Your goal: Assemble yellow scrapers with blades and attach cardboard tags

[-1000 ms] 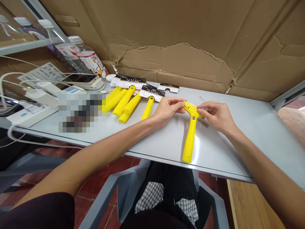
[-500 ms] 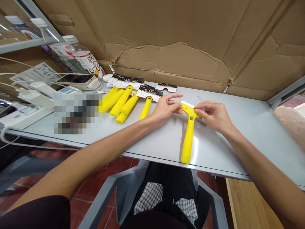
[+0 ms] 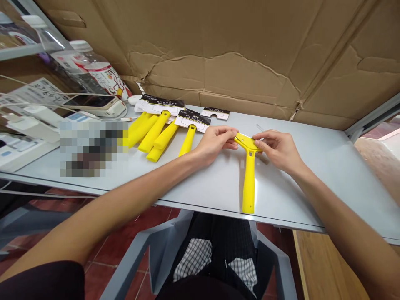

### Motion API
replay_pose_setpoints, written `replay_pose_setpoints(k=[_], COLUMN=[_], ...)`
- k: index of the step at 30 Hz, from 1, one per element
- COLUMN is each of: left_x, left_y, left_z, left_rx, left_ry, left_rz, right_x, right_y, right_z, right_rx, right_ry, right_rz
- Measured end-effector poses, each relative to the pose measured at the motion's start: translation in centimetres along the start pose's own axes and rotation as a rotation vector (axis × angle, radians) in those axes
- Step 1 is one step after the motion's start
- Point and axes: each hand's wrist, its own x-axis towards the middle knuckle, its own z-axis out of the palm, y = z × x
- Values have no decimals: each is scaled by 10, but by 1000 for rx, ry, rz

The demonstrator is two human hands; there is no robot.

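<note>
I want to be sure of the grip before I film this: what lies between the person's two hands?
In the head view, the yellow plastic scraper lies between them, its wide head touched by the left hand and the right hand.

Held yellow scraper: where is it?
In head view, the yellow scraper rests on the grey table, right of centre, its head between the left hand and right hand.

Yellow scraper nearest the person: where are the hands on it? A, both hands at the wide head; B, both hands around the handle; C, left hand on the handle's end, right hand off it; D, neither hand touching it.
A. The left hand and right hand both grip the wide head of the yellow scraper, while its handle is untouched.
</note>
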Motion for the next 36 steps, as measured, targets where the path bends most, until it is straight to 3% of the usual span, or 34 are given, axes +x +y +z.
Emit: replay_pose_setpoints(k=[13,25,36], left_x=[1,1,-1], left_y=[0,-4,-3], left_z=[-1,-2,-3], left_rx=[-111,44,105], left_ry=[14,156,157], left_rz=[-29,34,82], right_x=[2,13,10], right_y=[-1,15,8], right_z=[-4,-10,-11], right_rx=[95,243,306], right_ry=[-5,228,131], right_rz=[168,145,145])
